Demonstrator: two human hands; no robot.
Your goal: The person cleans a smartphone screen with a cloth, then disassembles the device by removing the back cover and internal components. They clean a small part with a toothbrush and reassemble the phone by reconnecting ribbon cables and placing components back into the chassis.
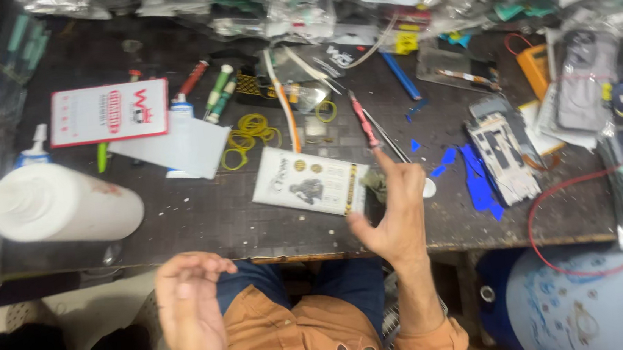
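My left hand [190,308] hovers below the bench's front edge, over my lap, with its fingers loosely curled and nothing in it. My right hand [395,216] is raised at the front edge of the dark workbench [201,216], palm turned left, index finger pointing up, and it holds nothing. Just left of that hand lies a small white printed card packet [310,181]. A pink-handled screwdriver [363,119] and metal tweezers [388,139] lie just beyond the fingertip.
A large white bottle [59,203] lies on its side at the left. A red-and-white box [109,112], yellow rubber bands [247,135], blue film scraps [475,178], phone parts [505,150], a red wire [593,178] and plastic bags [310,0] crowd the bench.
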